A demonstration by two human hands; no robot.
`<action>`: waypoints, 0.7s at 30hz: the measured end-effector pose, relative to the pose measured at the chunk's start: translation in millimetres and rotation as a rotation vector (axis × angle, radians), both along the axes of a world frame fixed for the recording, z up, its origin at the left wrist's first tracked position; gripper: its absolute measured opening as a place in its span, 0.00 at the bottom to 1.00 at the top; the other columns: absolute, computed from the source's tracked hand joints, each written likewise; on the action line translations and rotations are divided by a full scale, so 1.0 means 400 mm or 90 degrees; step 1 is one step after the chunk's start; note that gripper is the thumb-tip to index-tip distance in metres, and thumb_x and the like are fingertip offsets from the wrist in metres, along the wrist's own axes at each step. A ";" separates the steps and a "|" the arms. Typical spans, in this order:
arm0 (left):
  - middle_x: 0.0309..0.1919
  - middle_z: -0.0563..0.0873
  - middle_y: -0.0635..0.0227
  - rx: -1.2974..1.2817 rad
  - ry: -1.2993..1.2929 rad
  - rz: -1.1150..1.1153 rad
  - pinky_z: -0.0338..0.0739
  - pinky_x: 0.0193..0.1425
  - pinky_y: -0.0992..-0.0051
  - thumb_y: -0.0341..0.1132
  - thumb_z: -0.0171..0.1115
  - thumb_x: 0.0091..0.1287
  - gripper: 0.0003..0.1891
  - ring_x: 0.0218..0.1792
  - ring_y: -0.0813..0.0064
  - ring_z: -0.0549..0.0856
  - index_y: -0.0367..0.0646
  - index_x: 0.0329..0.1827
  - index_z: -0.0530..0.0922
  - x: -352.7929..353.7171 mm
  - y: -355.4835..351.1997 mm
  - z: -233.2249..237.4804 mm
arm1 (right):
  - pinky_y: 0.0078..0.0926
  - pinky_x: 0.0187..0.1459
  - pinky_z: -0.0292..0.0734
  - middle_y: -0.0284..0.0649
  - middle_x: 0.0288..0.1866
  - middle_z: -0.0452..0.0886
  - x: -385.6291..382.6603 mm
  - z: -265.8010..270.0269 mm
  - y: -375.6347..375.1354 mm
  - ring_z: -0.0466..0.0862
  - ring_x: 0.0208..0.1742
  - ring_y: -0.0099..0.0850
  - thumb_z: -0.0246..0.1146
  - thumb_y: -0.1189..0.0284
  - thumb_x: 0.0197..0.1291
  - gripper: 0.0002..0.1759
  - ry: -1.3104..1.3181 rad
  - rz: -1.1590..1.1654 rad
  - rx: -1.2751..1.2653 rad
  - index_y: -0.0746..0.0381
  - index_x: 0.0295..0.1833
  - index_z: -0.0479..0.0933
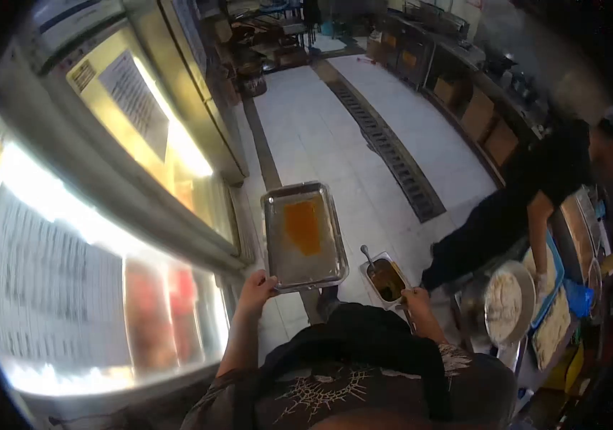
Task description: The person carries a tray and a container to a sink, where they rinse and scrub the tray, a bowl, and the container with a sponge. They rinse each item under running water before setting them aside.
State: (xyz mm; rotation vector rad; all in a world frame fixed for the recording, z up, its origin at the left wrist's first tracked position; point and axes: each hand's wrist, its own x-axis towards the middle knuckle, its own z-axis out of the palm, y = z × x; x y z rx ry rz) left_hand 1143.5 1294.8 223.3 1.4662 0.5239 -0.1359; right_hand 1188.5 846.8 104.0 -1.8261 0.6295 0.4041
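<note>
Both tray (288,269) and pan (374,288) are kept apart, apparently against spills: the tray is gripped at a near corner by the left hand (257,288), the pan at its rim by the right hand (416,299).

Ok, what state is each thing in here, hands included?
Left hand: gripping the tray's near-left corner.
Metal tray: held, orange patch inside.
Right hand: gripping the small container.
Small container: held, dark contents.
Spoon: in the container, handle sticking out.
Large bowl: pale contents inside.
Cabinet: lit inside.
</note>
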 end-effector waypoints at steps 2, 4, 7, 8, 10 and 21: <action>0.25 0.75 0.72 0.004 0.004 0.002 0.74 0.34 0.79 0.31 0.58 0.61 0.05 0.27 0.81 0.75 0.40 0.30 0.74 0.151 0.034 -0.019 | 0.31 0.28 0.71 0.43 0.30 0.77 0.194 -0.008 0.067 0.77 0.29 0.30 0.61 0.71 0.52 0.14 -0.012 -0.028 0.054 0.72 0.38 0.75; 0.24 0.74 0.74 -0.079 0.028 0.042 0.71 0.31 0.81 0.31 0.58 0.61 0.05 0.26 0.83 0.73 0.42 0.29 0.74 0.268 0.060 0.000 | 0.31 0.28 0.70 0.44 0.28 0.76 0.380 -0.051 0.130 0.77 0.29 0.31 0.61 0.71 0.51 0.14 -0.048 -0.044 0.108 0.72 0.39 0.75; 0.23 0.75 0.74 -0.113 0.033 0.037 0.70 0.30 0.82 0.32 0.59 0.61 0.04 0.25 0.83 0.74 0.42 0.31 0.75 0.457 0.159 0.012 | 0.31 0.29 0.72 0.45 0.30 0.76 0.719 -0.011 0.291 0.77 0.30 0.32 0.61 0.72 0.50 0.17 -0.084 -0.042 0.151 0.75 0.41 0.74; 0.23 0.75 0.75 -0.137 0.032 0.056 0.71 0.30 0.81 0.31 0.59 0.60 0.04 0.24 0.83 0.74 0.41 0.30 0.74 0.525 0.195 -0.005 | 0.30 0.29 0.72 0.45 0.30 0.76 0.825 -0.020 0.337 0.77 0.29 0.32 0.61 0.72 0.50 0.16 -0.100 -0.047 0.134 0.75 0.40 0.74; 0.24 0.77 0.73 -0.073 0.029 0.086 0.70 0.29 0.81 0.30 0.59 0.59 0.04 0.24 0.82 0.75 0.40 0.31 0.75 0.639 0.236 0.002 | 0.29 0.28 0.72 0.45 0.29 0.76 1.022 -0.026 0.410 0.77 0.28 0.33 0.61 0.72 0.48 0.15 -0.145 -0.059 0.104 0.74 0.38 0.75; 0.26 0.79 0.67 0.031 0.012 -0.053 0.75 0.29 0.78 0.31 0.57 0.59 0.07 0.24 0.76 0.79 0.34 0.35 0.76 1.678 0.582 -0.084 | 0.30 0.23 0.72 0.37 0.20 0.74 1.691 -0.508 0.337 0.77 0.22 0.36 0.62 0.66 0.51 0.08 -0.278 0.362 -0.659 0.61 0.29 0.76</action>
